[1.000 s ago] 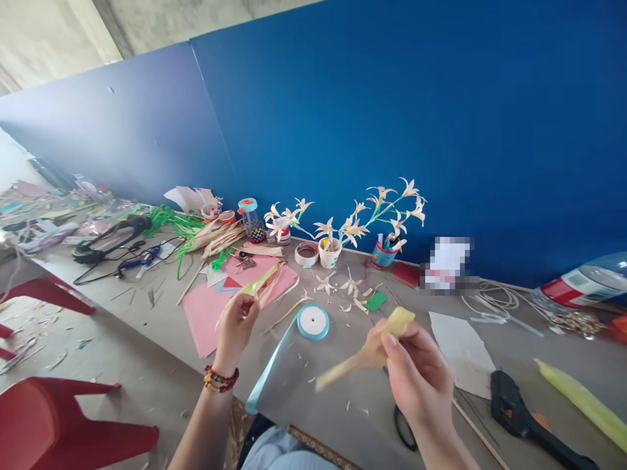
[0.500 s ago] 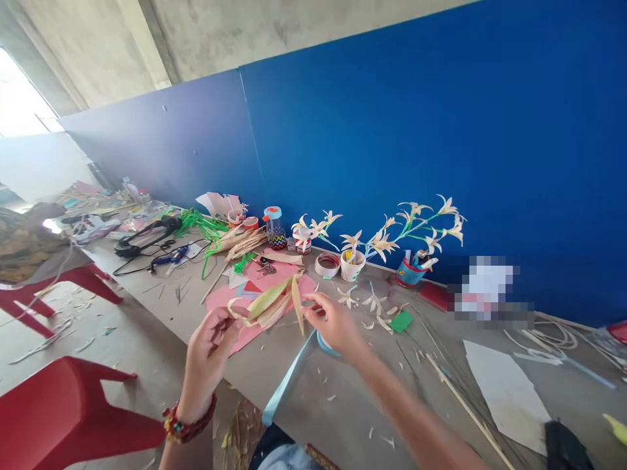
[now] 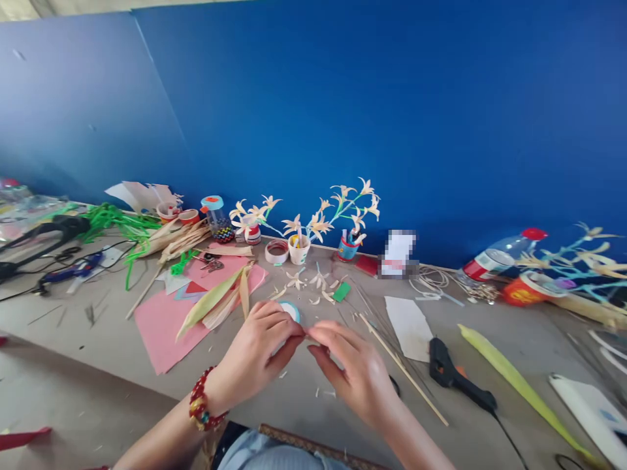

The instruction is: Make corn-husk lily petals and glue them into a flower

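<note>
Both hands meet above the grey table, fingertips almost touching. My left hand [image 3: 262,349], with a red beaded bracelet [image 3: 202,401] at the wrist, is closed in a pinch; whatever it holds is too small or hidden to name. My right hand [image 3: 350,365] is pinched at the thumb and fingers close beside it, its contents also unclear. Just behind them lies a blue-rimmed roll [image 3: 291,311], partly covered by my left hand. Pale husk strips [image 3: 210,301] rest on pink paper [image 3: 164,326] to the left. Small pale flowers [image 3: 295,279] lie behind the hands.
Flower stems stand in a white cup [image 3: 298,249] along the blue wall. At the right are a black glue gun [image 3: 458,375], a green husk [image 3: 519,385], white paper [image 3: 409,328] and a red-capped bottle [image 3: 509,251]. Thin sticks [image 3: 404,369] lie right of my hands.
The view has swung right. My hands have come together, away from the husk strips, which now lie apart from them on the pink paper. The glue gun and bottle have come into view.
</note>
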`<state>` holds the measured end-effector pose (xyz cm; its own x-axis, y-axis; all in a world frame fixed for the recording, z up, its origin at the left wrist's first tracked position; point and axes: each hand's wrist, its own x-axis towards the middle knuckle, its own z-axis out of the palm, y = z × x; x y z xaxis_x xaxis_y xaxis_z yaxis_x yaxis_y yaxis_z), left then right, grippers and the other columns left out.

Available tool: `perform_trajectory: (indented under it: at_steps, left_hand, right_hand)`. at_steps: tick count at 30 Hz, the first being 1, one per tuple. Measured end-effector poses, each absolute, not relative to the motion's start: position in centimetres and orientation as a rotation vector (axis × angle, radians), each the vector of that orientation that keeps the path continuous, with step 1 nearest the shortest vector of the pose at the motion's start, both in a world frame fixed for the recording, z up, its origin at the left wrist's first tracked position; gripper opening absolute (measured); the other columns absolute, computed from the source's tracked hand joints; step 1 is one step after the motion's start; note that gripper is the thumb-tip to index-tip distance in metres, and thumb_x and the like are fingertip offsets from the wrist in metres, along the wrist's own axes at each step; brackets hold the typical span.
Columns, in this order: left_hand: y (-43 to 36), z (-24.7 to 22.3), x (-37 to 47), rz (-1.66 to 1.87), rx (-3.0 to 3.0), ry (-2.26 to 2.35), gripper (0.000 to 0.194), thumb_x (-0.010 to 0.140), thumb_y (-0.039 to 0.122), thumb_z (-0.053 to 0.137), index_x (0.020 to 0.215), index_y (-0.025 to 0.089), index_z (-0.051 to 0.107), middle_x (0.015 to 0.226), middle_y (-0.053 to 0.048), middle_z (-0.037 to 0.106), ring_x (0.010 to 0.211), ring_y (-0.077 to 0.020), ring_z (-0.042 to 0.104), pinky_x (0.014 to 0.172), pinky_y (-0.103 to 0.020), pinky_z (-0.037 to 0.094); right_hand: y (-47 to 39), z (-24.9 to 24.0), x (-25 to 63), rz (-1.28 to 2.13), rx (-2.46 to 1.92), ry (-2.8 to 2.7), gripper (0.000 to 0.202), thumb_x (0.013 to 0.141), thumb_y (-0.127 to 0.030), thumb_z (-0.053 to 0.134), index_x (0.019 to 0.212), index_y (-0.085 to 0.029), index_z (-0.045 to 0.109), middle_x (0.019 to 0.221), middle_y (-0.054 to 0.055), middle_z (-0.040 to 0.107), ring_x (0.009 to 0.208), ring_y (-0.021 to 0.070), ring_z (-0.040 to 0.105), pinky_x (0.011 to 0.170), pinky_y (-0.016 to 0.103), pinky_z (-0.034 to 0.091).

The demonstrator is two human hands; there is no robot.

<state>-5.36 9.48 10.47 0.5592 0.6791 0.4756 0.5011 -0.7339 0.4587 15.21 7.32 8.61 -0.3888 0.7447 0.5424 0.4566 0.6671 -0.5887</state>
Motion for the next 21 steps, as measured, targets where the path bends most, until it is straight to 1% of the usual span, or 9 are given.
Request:
perform_trajectory:
  at_steps: [2, 4, 7, 10, 13, 15, 17, 19, 21]
  left_hand:
    - [9.6, 10.6, -4.4, 0.887, 2.560, 0.934, 0.011, 0.098, 0.017, 0.053, 0.093, 0.021, 0.062, 0.083, -0.002, 0.069, 0.089, -0.0204, 0.058, 0.093, -0.041, 0.040]
    - [9.7, 10.6, -3.6, 0.829, 2.587, 0.879, 0.014, 0.099, 0.019, 0.050, 0.093, 0.021, 0.062, 0.081, -0.001, 0.068, 0.088, -0.0201, 0.059, 0.095, -0.041, 0.040]
    - [9.7, 10.2, -2.7, 0.752, 2.598, 0.858, 0.022, 0.102, 0.021, 0.042, 0.093, 0.020, 0.061, 0.083, -0.004, 0.065, 0.080, -0.0187, 0.060, 0.077, -0.032, 0.046]
    - [9.6, 9.6, -1.9, 0.697, 2.617, 0.852, 0.026, 0.103, 0.021, 0.037, 0.094, 0.019, 0.061, 0.084, -0.005, 0.064, 0.072, -0.0173, 0.060, 0.064, -0.027, 0.046]
    - [9.4, 9.2, -1.3, 0.725, 2.602, 0.840, 0.023, 0.102, 0.021, 0.038, 0.095, 0.020, 0.060, 0.083, -0.004, 0.064, 0.068, -0.0160, 0.061, 0.061, -0.026, 0.044]
    - [9.2, 9.1, -1.1, 0.764, 2.547, 0.861, 0.020, 0.102, 0.020, 0.041, 0.096, 0.020, 0.060, 0.083, -0.003, 0.065, 0.068, -0.0153, 0.061, 0.061, -0.025, 0.044]
    - [9.1, 9.0, -0.8, 0.794, 2.480, 0.883, 0.018, 0.101, 0.019, 0.043, 0.096, 0.020, 0.060, 0.083, -0.003, 0.065, 0.069, -0.0150, 0.061, 0.063, -0.025, 0.043]
    - [9.0, 8.9, -0.7, 0.801, 2.423, 0.907, 0.017, 0.100, 0.018, 0.044, 0.095, 0.020, 0.060, 0.083, -0.003, 0.064, 0.071, -0.0151, 0.060, 0.064, -0.025, 0.043]
    - [9.0, 8.7, -0.7, 0.784, 2.386, 0.925, 0.016, 0.099, 0.018, 0.045, 0.092, 0.020, 0.060, 0.084, -0.003, 0.064, 0.071, -0.0150, 0.060, 0.065, -0.025, 0.043]
  right_hand:
    - [6.3, 8.3, 16.8, 0.412, -1.003, -2.018, 0.017, 0.098, -0.014, 0.054, 0.104, -0.021, 0.068, 0.090, 0.007, 0.071, 0.083, 0.0198, 0.068, 0.074, 0.029, 0.052]
    - [5.5, 8.3, 18.1, 0.484, -1.071, -1.955, 0.017, 0.098, -0.018, 0.053, 0.097, -0.021, 0.069, 0.083, 0.006, 0.070, 0.075, 0.0182, 0.066, 0.069, 0.028, 0.050]
    - [4.9, 8.2, 19.7, 0.870, -1.183, -1.737, 0.016, 0.097, -0.028, 0.057, 0.101, -0.022, 0.071, 0.076, 0.004, 0.069, 0.066, 0.0159, 0.063, 0.060, 0.025, 0.049]
    - [4.9, 7.5, 20.7, 1.451, -1.089, -1.285, 0.018, 0.090, -0.038, 0.066, 0.096, -0.022, 0.072, 0.062, -0.001, 0.065, 0.044, 0.0093, 0.047, 0.044, 0.021, 0.039]
    - [5.0, 6.6, 21.0, 1.658, -0.848, -0.939, 0.019, 0.085, -0.042, 0.069, 0.090, -0.024, 0.074, 0.074, 0.004, 0.073, 0.039, 0.0059, 0.034, 0.038, 0.020, 0.034]
    - [5.0, 6.2, 20.9, 1.583, -0.779, -0.960, 0.025, 0.089, -0.042, 0.062, 0.106, -0.028, 0.074, 0.098, 0.009, 0.076, 0.040, 0.0071, 0.035, 0.037, 0.022, 0.038]
    - [4.9, 5.8, 20.6, 1.351, -0.857, -1.185, 0.034, 0.095, -0.035, 0.054, 0.128, -0.032, 0.064, 0.120, 0.012, 0.072, 0.046, 0.0107, 0.046, 0.044, 0.028, 0.049]
    - [4.9, 5.5, 20.3, 0.960, -0.983, -1.516, 0.045, 0.097, -0.023, 0.052, 0.140, -0.034, 0.054, 0.127, 0.011, 0.070, 0.064, 0.0169, 0.062, 0.064, 0.035, 0.057]
    - [5.1, 5.2, 20.1, 0.562, -1.049, -1.792, 0.054, 0.096, -0.013, 0.052, 0.146, -0.033, 0.047, 0.120, 0.009, 0.073, 0.086, 0.0225, 0.069, 0.080, 0.039, 0.056]
